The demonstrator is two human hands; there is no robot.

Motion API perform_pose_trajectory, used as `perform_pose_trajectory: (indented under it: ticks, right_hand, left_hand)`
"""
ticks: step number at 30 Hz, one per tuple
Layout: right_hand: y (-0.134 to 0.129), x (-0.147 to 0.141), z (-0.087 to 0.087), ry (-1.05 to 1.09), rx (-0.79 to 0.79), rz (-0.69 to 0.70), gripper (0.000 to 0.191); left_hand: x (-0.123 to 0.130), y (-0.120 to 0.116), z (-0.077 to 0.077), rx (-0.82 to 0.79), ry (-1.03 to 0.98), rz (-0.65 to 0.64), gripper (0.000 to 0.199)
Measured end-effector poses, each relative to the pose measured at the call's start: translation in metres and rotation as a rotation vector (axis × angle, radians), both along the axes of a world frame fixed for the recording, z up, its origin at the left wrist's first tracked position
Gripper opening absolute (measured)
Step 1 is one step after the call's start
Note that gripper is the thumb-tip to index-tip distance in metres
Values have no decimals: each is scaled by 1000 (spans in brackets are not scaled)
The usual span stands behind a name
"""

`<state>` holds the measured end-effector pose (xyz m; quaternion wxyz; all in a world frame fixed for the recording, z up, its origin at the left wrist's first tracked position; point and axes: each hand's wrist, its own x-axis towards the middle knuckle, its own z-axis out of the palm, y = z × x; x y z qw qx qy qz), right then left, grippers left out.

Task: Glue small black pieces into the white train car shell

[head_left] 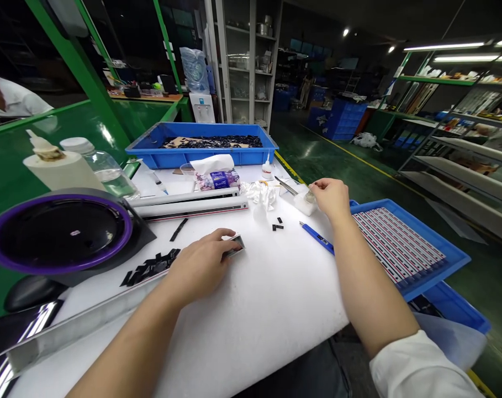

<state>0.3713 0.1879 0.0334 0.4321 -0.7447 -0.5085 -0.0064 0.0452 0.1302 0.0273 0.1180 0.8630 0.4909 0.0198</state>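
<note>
While the left hand [203,265] curls closed around the right end of the long metal channel [80,326], the rest of that channel runs beneath the forearm to the near left. Black strips [149,268] lie just left of this hand, and 3 small black pieces [279,227] sit to its far right. The right hand [331,196] has its fingertips drawn together at the white tray [304,204], beyond the blue cutter [317,237]; what they pinch, I cannot tell.

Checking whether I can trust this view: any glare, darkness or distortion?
Head view: white table brightly lit; glare spots on the green panel; far background dim; wide-angle stretching towards the edges, apparently including the purple-rimmed disc.
</note>
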Motion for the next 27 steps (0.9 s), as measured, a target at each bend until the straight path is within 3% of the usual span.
perform_pose_trajectory:
  ticks: [3, 7, 11, 13, 16, 18, 21, 27]
  right_hand:
    - [1, 3, -1, 7, 90, -51, 22]
    - [-2, 3, 2, -8, 51, -61, 18]
    - [-17, -21, 10, 81, 437, -84, 19]
    - [-27, -47, 10, 286, 494, 89, 23]
    - [-41, -90, 3, 552, 331, 504, 26]
    - [-50, -112, -3, 567, 236, 672, 26]
    - [-58, -128, -9, 485, 189, 752, 27]
    - [-59, -131, -13, 423, 152, 777, 26]
  left_hand:
    - [0, -2, 0, 11, 12, 9, 40]
    - [1, -3, 1, 17, 17, 12, 40]
    - [1, -4, 0, 27, 32, 30, 42]
    - [2, -4, 1, 20, 35, 31, 42]
    - [2, -4, 1, 16, 27, 19, 41]
    - [2, -4, 0, 23, 26, 18, 41]
    - [1, -4, -1, 33, 32, 20, 41]
    - [0, -4, -4, 53, 22, 12, 42]
